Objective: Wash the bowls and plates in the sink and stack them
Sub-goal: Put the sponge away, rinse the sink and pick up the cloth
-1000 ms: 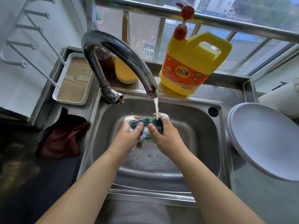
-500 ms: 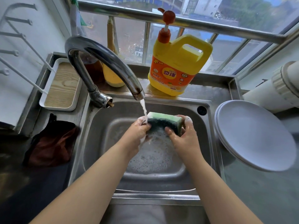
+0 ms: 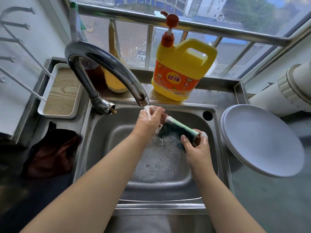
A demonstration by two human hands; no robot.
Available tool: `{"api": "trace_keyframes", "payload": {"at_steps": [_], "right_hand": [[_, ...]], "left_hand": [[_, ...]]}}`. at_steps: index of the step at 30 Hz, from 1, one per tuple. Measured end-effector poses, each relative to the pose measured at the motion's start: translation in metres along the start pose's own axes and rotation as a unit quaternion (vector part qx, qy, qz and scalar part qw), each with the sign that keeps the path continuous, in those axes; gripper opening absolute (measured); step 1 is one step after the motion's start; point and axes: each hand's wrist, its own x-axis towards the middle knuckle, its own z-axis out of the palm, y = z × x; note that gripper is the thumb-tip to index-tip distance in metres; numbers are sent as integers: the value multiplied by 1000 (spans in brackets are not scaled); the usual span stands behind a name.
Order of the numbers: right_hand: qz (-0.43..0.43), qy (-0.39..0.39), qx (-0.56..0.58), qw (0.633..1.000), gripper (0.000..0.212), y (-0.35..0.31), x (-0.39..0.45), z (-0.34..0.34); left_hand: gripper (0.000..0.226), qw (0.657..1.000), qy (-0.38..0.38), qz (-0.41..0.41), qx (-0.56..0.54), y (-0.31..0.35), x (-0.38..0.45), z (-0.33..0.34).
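Two stacked white plates (image 3: 262, 140), one sponge (image 3: 176, 130), one yellow detergent jug (image 3: 181, 71), one faucet (image 3: 104, 68), one wooden-bottomed tray (image 3: 60, 91) and two hands at one sink (image 3: 101, 132).

one head-worn wide-angle view looks forward and steeply down from close above the stainless steel sink (image 3: 217, 148), toward the barred window (image 3: 185, 24), forearms entering from the bottom edge.

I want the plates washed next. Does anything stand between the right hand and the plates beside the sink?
Nothing visible stands between them. The right hand grips the sponge over the sink; the plates lie stacked on the counter to its right, past the sink's rim. That hand is occupied, though.
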Motion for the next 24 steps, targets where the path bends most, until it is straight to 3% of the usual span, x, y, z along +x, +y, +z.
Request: {"api": "trace_keyframes", "payload": {"at_steps": [3, 8, 9, 11, 13, 17, 21, 23, 24], "right_hand": [[22, -5, 32, 999, 26, 2, 0, 7], [34, -70, 59, 995, 24, -3, -2, 23], [37, -87, 53, 994, 25, -3, -2, 26], [46, -114, 38, 992, 30, -1, -1, 32], [50, -140, 15, 989, 32, 2, -2, 40], [50, -156, -108, 981, 32, 7, -5, 61], [50, -182, -218, 958, 42, 10, -9, 76], [101, -196, -190, 957, 41, 10, -13, 82], [157, -204, -125, 958, 39, 8, -17, 86]], "left_hand": [[18, 999, 21, -9, -40, 2, -1, -8], [11, 993, -29, -13, 117, -20, -13, -48], [13, 991, -58, -26, 120, -25, -18, -58], [42, 986, -116, -48, 110, -36, -27, -77], [49, 984, -134, -51, 104, -43, -34, -93], [21, 993, -38, -12, 114, -43, -48, -111], [33, 962, 55, 60, 259, -46, -59, -122], [29, 949, 67, 102, 291, -49, -64, -127], [26, 943, 71, 128, 299, -50, -68, -128]]}}
